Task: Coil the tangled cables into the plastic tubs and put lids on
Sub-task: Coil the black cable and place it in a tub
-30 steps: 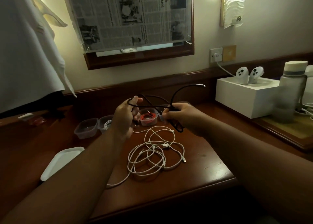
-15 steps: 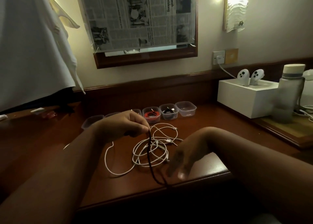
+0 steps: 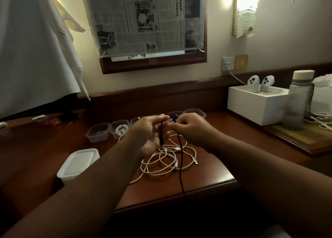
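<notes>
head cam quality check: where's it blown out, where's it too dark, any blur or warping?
Head view: wall lamp blown out, glare also behind the white cloth; desk dim, and below its front edge nearly black. Left hand and right hand, both holding the black cable, slightly soft; bottle smeared. Wide-angle bend shows along the mirror frame.

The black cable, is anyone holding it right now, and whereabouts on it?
Yes. Both hands hold the black cable near its upper end: the left hand grips the short end, the right hand pinches beside it; the rest hangs past the desk edge.
</notes>
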The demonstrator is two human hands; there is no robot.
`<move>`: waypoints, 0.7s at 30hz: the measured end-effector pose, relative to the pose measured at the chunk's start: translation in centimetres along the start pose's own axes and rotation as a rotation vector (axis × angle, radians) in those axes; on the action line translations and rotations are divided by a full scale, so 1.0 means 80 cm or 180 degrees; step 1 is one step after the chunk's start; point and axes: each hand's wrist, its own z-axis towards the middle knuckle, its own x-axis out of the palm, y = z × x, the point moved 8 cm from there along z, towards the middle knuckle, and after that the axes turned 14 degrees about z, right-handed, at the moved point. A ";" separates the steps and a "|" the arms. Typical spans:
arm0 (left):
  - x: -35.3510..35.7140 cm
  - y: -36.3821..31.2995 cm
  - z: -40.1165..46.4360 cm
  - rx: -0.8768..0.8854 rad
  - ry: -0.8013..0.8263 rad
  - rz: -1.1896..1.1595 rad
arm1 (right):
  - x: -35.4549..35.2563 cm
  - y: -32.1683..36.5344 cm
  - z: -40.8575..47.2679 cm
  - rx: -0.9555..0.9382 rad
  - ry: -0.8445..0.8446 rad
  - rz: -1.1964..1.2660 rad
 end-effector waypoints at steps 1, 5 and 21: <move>0.002 0.002 0.000 0.0023 -0.0016 -0.0042 | 0.008 -0.001 -0.003 0.0184 0.0147 0.0195; -0.002 0.008 0.006 0.0192 -0.0146 0.0241 | 0.037 -0.016 -0.013 0.0990 0.0598 0.1314; 0.016 0.062 0.005 0.0587 0.0025 0.1268 | -0.017 0.008 0.030 -0.0524 -0.0115 0.1310</move>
